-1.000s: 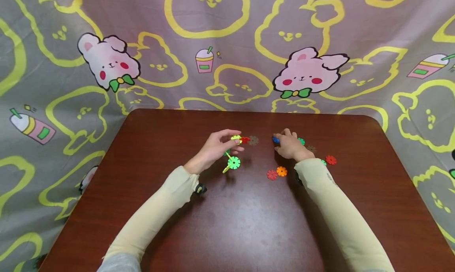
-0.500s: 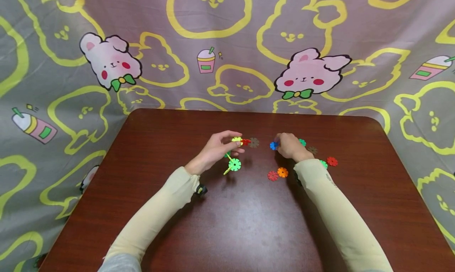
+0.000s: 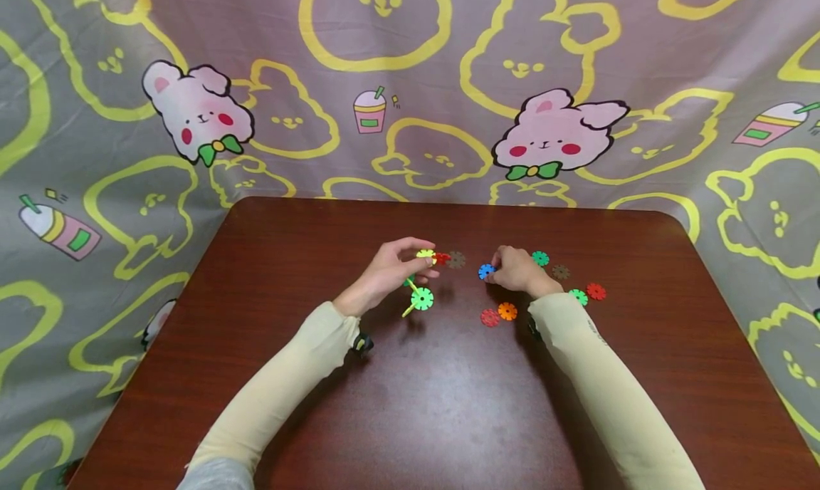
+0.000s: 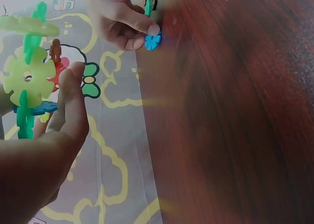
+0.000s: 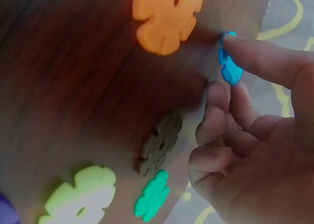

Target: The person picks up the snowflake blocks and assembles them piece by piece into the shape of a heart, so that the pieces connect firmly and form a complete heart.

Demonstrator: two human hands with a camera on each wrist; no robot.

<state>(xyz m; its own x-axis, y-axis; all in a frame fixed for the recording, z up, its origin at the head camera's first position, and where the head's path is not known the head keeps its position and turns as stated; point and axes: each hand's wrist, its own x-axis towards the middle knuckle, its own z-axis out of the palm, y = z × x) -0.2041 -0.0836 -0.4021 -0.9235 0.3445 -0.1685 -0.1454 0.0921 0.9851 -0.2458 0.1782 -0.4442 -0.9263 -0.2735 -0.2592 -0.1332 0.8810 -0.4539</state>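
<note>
My left hand (image 3: 392, 270) holds a cluster of interlocking notched plastic discs. A yellow disc (image 4: 29, 78) sits at its middle in the left wrist view, with green, blue, red and brown discs joined around it. A light green disc (image 3: 422, 299) hangs at the cluster's near end. To the right, my right hand (image 3: 517, 269) pinches a single blue disc (image 3: 485, 271) between thumb and finger. In the right wrist view that blue disc (image 5: 229, 60) is seen nearly edge-on, its other fingers curled below. A gap separates the blue disc from the cluster.
Loose discs lie on the brown table (image 3: 410, 404): green (image 3: 540, 258), brown (image 3: 560, 271), red (image 3: 596, 291) and light green (image 3: 579, 297) beyond the right wrist. An orange disc (image 3: 507, 311) and a pinkish-red disc (image 3: 490, 318) lie nearer. A patterned curtain (image 3: 423, 70) stands behind.
My right hand has drawn the blue disc left and nearer to me, turning its face into view. The left hand and its cluster stay almost still.
</note>
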